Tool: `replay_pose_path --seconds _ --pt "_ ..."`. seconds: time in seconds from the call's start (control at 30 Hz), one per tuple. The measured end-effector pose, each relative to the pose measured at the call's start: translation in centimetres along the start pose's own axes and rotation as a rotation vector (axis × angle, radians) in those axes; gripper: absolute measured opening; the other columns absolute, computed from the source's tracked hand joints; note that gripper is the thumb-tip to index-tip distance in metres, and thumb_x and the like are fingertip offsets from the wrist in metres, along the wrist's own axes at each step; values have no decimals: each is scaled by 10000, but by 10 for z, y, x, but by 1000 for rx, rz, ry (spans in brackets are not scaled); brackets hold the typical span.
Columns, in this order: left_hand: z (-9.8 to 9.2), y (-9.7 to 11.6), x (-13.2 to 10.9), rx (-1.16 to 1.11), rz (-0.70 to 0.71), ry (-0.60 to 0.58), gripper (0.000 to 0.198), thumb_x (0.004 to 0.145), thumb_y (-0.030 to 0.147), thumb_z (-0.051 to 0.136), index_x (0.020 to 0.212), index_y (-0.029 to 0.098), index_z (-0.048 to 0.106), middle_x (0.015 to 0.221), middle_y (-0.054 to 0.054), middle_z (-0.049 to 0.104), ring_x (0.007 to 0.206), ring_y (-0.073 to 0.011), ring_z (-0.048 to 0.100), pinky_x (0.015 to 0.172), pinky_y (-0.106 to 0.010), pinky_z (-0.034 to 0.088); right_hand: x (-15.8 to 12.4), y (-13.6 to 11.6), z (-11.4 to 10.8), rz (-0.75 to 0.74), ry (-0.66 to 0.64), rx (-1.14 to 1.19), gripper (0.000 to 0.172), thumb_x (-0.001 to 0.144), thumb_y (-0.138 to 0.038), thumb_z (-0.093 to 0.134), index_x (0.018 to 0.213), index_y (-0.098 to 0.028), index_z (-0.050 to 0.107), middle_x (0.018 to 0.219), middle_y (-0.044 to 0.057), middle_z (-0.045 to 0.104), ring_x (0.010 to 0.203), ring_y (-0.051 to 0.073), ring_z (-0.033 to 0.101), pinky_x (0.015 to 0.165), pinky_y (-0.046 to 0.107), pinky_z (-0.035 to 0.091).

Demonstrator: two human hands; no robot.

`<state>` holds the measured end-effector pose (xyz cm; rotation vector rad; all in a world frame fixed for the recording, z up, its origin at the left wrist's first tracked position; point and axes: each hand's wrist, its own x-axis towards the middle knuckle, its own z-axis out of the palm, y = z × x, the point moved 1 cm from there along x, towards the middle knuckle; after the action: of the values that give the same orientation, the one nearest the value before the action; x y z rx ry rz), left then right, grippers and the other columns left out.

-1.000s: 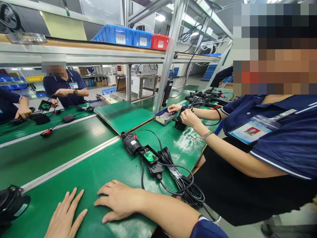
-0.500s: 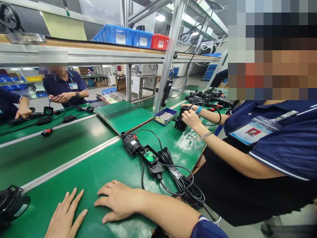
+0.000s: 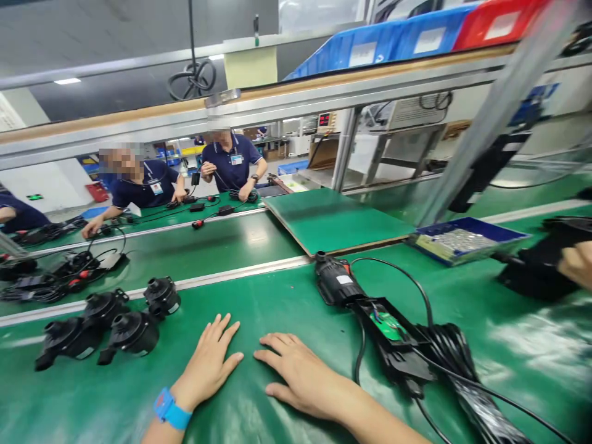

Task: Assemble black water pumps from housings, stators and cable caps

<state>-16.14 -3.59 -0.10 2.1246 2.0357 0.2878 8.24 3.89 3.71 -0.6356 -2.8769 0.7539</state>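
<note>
My left hand (image 3: 210,357) lies on the green bench top (image 3: 240,413), fingers spread and nothing in it; a blue band circles its wrist. Beside it, my right hand (image 3: 298,373) rests flat with its fingers apart, also holding nothing. To the right of that hand is a black pump (image 3: 337,280), joined to an open black housing (image 3: 386,333) that shows a green circuit board (image 3: 390,325). A bundled black cable (image 3: 456,357) lies next to the housing. Left of my left hand stand several black pump bodies (image 3: 134,333).
A blue tray (image 3: 469,237) of small metal parts sits at the right, near a co-worker's hand (image 3: 578,262) on a black part. A raised green board (image 3: 333,216) lies ahead. Co-workers (image 3: 234,163) handle cables across the line. Blue bins (image 3: 379,49) stand on the shelf above.
The view has swung left, bringing the pump bodies into sight and moving the nearby co-worker mostly out of frame. Both my hands stay spread on the bench.
</note>
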Motion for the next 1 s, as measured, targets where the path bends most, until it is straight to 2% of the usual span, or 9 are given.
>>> replay_pose_path --seconds 0.13,0.27,0.37,0.47,0.53,0.6,0.73,0.9,1.0 --pt "-4 2 -3 -27 -6 -10 606 1013 558 426 1560 307 355 1664 -82 285 1554 -306 200 1246 -589 243 1 -6 -3 18 -31 -15 550 912 -363 714 1426 -226 574 1502 137 504 1389 348 431 1156 529 354" --pt "-4 1 -4 -32 -6 -27 606 1017 554 417 1565 305 344 1671 -80 267 1558 -305 183 1250 -593 230 4 -5 3 -24 42 -67 539 902 -404 725 1401 -250 590 1455 117 556 1342 324 491 1130 517 396" --pt "-3 -1 -3 -27 -9 -34 605 1018 558 405 1565 304 345 1671 -79 265 1557 -308 181 1248 -596 231 6 10 -7 21 283 -237 470 902 -413 726 1332 -243 642 1403 124 605 1313 331 523 1168 581 315" --pt "-3 -1 -2 -23 -3 -16 604 1018 561 400 1561 301 353 1664 -87 282 1554 -313 193 1244 -595 244 -5 41 -31 285 654 -496 393 971 -376 624 1328 -215 653 1458 164 556 1364 381 463 1157 659 256" --pt "-5 0 -2 -29 8 -14 604 1018 558 407 1561 297 353 1664 -93 282 1554 -312 195 1245 -591 243 -18 65 -45 457 765 -637 409 992 -344 558 1371 -206 624 1499 199 501 1372 425 433 1100 704 299" --pt "-7 2 -2 -41 5 -39 614 1017 561 411 1564 292 345 1670 -95 265 1557 -310 180 1251 -587 230 -29 89 -51 546 729 -715 422 973 -282 531 1383 -239 619 1514 204 476 1319 456 467 1005 712 396" --pt "-9 1 -3 -59 7 -48 628 1012 571 414 1566 283 343 1670 -101 264 1559 -314 171 1252 -591 224 -45 119 -52 572 612 -757 479 940 -203 476 1376 -317 636 1535 178 443 1092 415 598 786 565 554" --pt "-2 -5 -2 -36 25 8 599 1015 556 423 1555 307 361 1658 -91 301 1552 -310 207 1244 -587 251 -71 144 -63 591 574 -870 505 928 -210 460 1382 -340 638 1524 166 437 1019 378 605 736 507 556" --pt "-3 -4 -1 -45 12 -12 608 1012 570 416 1556 305 360 1663 -88 289 1555 -310 193 1247 -588 244 -101 178 -75 593 570 -907 490 948 -229 449 1393 -320 633 1518 178 443 1009 366 602 755 486 534"
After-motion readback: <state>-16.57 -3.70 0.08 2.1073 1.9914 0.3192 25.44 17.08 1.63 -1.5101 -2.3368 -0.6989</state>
